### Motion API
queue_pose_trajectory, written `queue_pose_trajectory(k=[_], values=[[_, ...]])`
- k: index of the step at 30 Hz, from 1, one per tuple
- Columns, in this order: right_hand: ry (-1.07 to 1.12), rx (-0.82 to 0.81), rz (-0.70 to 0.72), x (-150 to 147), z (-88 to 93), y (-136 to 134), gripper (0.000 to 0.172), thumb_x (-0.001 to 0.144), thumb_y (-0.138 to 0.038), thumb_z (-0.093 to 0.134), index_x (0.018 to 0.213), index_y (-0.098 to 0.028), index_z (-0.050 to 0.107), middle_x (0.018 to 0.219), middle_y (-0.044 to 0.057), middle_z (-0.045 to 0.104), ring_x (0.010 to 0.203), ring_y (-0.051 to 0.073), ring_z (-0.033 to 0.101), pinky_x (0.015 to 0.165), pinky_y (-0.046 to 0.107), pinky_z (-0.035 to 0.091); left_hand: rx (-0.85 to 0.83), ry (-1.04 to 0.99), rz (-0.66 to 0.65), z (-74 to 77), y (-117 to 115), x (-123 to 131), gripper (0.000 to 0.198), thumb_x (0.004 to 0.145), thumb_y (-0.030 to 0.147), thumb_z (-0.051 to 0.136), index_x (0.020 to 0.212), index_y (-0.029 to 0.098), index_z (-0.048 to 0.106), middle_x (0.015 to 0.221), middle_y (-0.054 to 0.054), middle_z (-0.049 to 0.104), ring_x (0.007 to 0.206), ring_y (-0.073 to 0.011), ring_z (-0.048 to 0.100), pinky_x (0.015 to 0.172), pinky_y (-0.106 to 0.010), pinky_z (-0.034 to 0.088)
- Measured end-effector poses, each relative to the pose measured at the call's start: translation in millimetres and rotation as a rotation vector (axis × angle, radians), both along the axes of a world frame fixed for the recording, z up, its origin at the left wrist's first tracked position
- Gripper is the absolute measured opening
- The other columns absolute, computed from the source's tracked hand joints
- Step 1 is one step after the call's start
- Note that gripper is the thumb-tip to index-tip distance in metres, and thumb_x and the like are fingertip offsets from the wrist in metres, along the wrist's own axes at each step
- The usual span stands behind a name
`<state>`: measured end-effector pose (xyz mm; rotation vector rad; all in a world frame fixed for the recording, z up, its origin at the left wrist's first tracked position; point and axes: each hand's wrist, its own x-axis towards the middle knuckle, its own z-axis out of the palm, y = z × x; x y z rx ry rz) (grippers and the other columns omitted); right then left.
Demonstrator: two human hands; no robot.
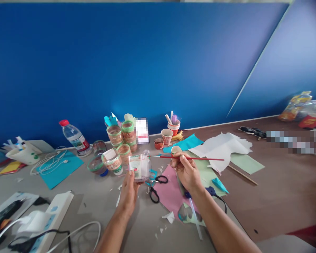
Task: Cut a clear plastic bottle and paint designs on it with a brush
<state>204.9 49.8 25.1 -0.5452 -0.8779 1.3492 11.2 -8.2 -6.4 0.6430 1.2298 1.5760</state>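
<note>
Left hand (129, 193) grips a small clear plastic box (139, 168) from below, fingers closed round it, label side near. Right hand (186, 170) pinches a red-handled paintbrush (192, 158), held level, bristle end pointing left and just beside the box's top right corner; can't tell if it touches. Both are held above the grey table (137, 228), centre of scene. Black-handled scissors (155, 186) lie under the box on the left edge of the pink paper (168, 191). Taped plastic cups (121, 135) are stacked just far of the box, water bottle (75, 137) far left.
</note>
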Motion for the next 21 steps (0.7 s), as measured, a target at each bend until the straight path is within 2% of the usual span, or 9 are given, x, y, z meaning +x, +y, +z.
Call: queue_pose_trajectory(k=[3,7,16,21], values=[[0.004,0.014,0.0,0,-0.4,0,0.021,0.078,-0.041,0.068,0.079,-0.021,0.07,0.057,0.0,0.058,0.055,0.014,0.051,0.051,0.026,0.034,-0.02,0.013,-0.002,-5.1,2,-3,0.047,0.077,0.058,0.058,0.106,0.022,0.063,0.104,-0.009,0.069,0.083,-0.022,0.065,0.074,-0.035,0.051],[0.002,0.03,0.026,-1,-0.1,-2,0.021,0.078,-0.041,0.068,0.08,-0.021,0.071,0.058,0.001,0.059,0.055,0.013,0.051,0.052,0.026,0.035,-0.015,0.049,-0.002,-11.5,4,-5,0.046,0.077,0.058,0.059,0.103,0.021,0.064,0.101,-0.009,0.069,0.085,-0.0231,0.064,0.074,-0.035,0.051],[-0.106,0.037,0.061,1,1.5,-6,0.025,0.076,-0.044,0.07,0.074,-0.02,0.072,0.055,0.001,0.059,0.053,0.015,0.051,0.052,0.028,0.037,0.056,0.019,-0.018,1.9,0,-1,0.05,0.078,0.056,0.061,0.11,0.017,0.063,0.101,-0.011,0.069,0.081,-0.0227,0.063,0.069,-0.034,0.05],[-0.075,0.052,0.013,1,4.7,-7,0.023,0.077,-0.043,0.069,0.074,-0.021,0.072,0.055,0.001,0.059,0.054,0.014,0.052,0.051,0.028,0.035,0.06,0.035,-0.022,-1.2,1,-2,0.047,0.078,0.055,0.06,0.108,0.02,0.065,0.102,-0.01,0.07,0.084,-0.0247,0.064,0.072,-0.035,0.051]])
